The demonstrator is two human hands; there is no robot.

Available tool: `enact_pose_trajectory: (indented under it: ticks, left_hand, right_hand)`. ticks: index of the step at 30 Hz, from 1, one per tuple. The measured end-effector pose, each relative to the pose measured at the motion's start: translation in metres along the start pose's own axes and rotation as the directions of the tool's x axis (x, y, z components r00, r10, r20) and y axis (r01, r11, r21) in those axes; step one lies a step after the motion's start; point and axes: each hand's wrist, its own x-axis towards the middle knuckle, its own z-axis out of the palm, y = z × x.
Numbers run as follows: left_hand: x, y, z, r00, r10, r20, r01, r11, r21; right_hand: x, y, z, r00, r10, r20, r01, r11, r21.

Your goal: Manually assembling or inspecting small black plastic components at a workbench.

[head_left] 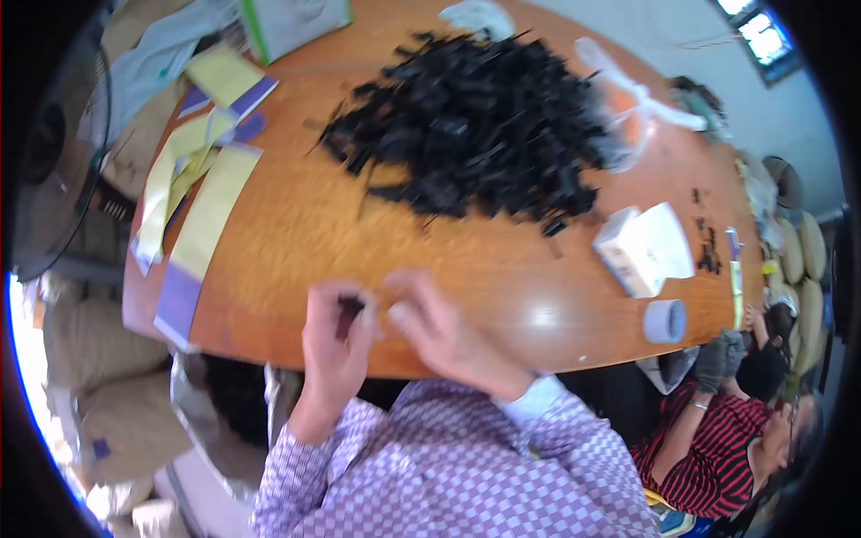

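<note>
My left hand is curled over the near edge of the wooden table, with a small black piece held in its fingers. What kind of part it is cannot be made out. Just to the right, my right hand points toward the left one, its thumb and fingers bent and smeared by motion. Whether anything sits between them does not show. Beyond both hands lies a big heap of small black parts, some with thin strips sticking out.
Yellow and purple paper strips lie at left. A tissue box, a grey tape roll, a plastic bag and a few black pieces are at right. An open sack stands below left. A gloved person sits at right.
</note>
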Motion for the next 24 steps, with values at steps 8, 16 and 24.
enact_pose_trajectory:
  ticks: [8, 16, 24]
  left_hand:
    - [0.0, 0.008, -0.01, 0.941, -0.291, 0.172, 0.334, 0.725, -0.603]
    - [-0.008, 0.003, -0.016, 0.885, -0.259, 0.386, 0.422, 0.797, -0.432]
    - [-0.012, -0.008, -0.022, 0.932, -0.203, 0.299, 0.278, 0.932, -0.232]
  right_hand:
    - [0.0, 0.017, -0.012, 0.98, 0.144, 0.14, -0.192, 0.877, 0.44]
    - [0.012, 0.019, -0.009, 0.933, 0.157, 0.324, -0.29, 0.86, 0.42]
    - [0.018, 0.022, 0.001, 0.921, 0.171, 0.349, -0.256, 0.942, 0.216]
